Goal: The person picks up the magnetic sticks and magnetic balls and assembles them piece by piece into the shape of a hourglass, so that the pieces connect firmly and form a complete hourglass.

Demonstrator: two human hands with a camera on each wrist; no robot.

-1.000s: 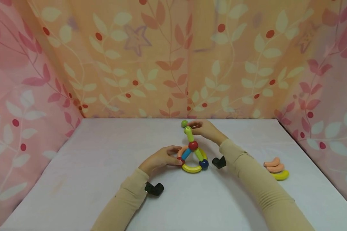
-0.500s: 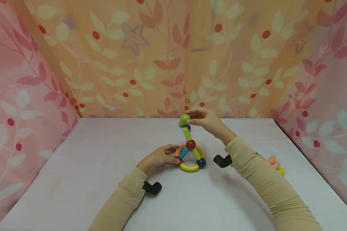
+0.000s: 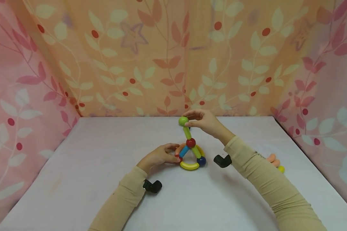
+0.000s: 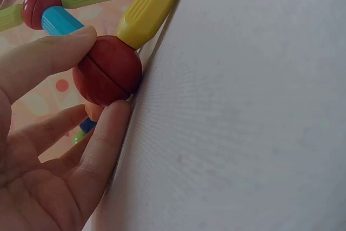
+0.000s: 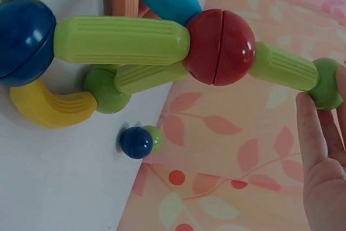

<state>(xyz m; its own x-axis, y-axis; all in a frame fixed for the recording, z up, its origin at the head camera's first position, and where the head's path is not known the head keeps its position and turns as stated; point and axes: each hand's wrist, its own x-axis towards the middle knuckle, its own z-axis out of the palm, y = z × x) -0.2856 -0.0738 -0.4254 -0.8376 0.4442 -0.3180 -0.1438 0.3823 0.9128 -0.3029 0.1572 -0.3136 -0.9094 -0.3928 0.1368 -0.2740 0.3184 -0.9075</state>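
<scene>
While the left hand [image 3: 159, 156] pinches the lower red ball [image 4: 108, 71] between thumb and finger, the right hand [image 3: 204, 121], part closed, pinches a green ball [image 3: 183, 120] touching the upper green stick [image 3: 187, 133]. Upper red ball [image 3: 191, 142] sits below the right hand; blue stick [image 3: 184, 151] slants from it toward the left hand. Frame stands on worktop [image 3: 104, 189], between both hands. Orange curved sticks [image 3: 273, 159] lie right of the right hand, partly hidden by the sleeve [image 3: 266, 179].
</scene>
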